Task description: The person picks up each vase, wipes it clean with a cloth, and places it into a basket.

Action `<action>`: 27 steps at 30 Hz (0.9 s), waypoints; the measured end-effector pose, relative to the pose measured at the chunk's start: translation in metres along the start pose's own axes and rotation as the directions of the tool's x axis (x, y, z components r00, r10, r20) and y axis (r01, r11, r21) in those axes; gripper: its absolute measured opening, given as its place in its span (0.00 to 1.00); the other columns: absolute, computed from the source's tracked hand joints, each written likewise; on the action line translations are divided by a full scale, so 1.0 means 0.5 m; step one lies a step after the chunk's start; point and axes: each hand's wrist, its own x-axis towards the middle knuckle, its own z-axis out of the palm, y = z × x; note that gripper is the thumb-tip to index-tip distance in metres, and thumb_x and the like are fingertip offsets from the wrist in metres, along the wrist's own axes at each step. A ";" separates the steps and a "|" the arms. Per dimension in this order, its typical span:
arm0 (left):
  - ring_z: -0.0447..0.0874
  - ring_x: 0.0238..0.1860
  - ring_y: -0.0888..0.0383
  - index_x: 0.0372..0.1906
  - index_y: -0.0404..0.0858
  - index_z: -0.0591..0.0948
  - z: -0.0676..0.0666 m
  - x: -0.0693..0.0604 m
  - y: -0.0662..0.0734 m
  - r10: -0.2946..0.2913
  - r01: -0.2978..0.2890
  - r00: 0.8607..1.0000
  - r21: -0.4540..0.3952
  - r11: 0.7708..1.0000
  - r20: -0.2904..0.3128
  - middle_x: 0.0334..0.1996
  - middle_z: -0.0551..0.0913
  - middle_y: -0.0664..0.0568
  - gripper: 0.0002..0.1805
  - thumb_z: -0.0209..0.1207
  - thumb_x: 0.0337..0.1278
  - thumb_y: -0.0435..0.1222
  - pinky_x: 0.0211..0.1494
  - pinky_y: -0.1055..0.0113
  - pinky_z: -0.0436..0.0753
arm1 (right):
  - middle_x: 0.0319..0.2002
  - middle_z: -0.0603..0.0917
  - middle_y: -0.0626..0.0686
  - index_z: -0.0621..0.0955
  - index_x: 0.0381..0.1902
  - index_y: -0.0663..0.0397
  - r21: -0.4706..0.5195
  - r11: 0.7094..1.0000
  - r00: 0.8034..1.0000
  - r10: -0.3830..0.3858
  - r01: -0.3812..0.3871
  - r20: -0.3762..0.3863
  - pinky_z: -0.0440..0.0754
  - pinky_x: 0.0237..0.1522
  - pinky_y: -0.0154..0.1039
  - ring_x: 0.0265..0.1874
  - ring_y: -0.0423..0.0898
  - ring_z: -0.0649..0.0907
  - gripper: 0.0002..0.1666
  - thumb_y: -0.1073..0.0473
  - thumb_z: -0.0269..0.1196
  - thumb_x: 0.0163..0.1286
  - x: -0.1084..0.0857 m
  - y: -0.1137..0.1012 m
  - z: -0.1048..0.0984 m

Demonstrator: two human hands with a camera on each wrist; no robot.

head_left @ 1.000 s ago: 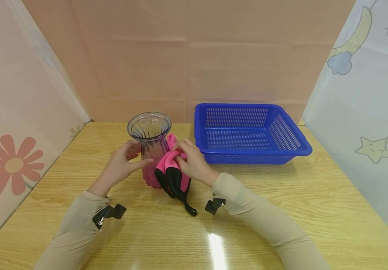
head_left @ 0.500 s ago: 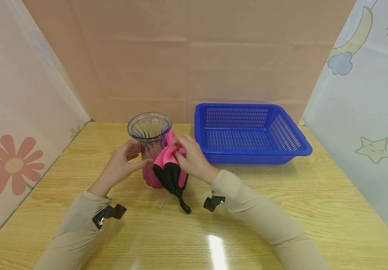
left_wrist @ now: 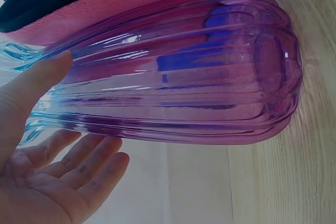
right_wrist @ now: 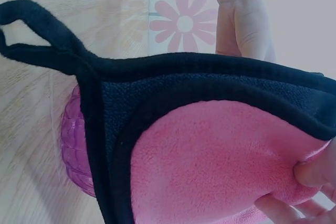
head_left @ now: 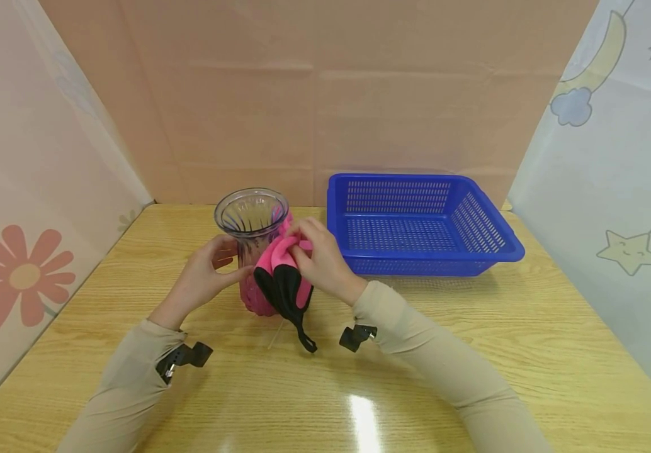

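A booth-like tabletop workspace: wood-grain table [head_left: 473, 365], plain peach backdrop [head_left: 246, 107], cartoon-patterned side panels [head_left: 597, 182].

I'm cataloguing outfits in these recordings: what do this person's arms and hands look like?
Both arms wear plain, long beige sleeves, the left sleeve and right sleeve wrinkled near the wrists. The left hand and right hand are bare, without gloves. Small black devices show at the left wrist and right wrist.
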 end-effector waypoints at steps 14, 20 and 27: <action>0.75 0.57 0.37 0.57 0.29 0.69 -0.003 0.000 -0.002 0.016 -0.016 1.000 0.000 1.000 0.001 0.52 0.76 0.33 0.29 0.65 0.51 0.35 0.63 0.45 0.74 | 0.39 0.78 0.60 0.77 0.34 0.63 0.106 0.991 0.995 0.091 -0.086 -0.044 0.87 0.35 0.37 0.38 0.52 0.83 0.05 0.74 0.57 0.60 0.013 -0.013 -0.010; 0.74 0.58 0.37 0.57 0.29 0.68 -0.003 0.001 -0.006 -0.010 0.010 1.000 0.003 1.000 0.012 0.52 0.76 0.33 0.30 0.66 0.51 0.37 0.63 0.45 0.73 | 0.46 0.77 0.62 0.76 0.36 0.65 0.189 0.972 0.986 0.151 -0.137 -0.063 0.87 0.36 0.38 0.40 0.54 0.84 0.06 0.74 0.57 0.60 0.019 -0.018 -0.020; 0.74 0.59 0.38 0.58 0.30 0.68 -0.005 0.000 -0.003 -0.019 0.019 1.000 -0.003 1.000 0.018 0.53 0.76 0.34 0.31 0.66 0.51 0.37 0.63 0.46 0.73 | 0.49 0.76 0.63 0.76 0.37 0.65 0.230 0.961 0.982 0.172 -0.152 -0.071 0.87 0.37 0.38 0.42 0.55 0.84 0.06 0.74 0.57 0.61 0.020 -0.020 -0.025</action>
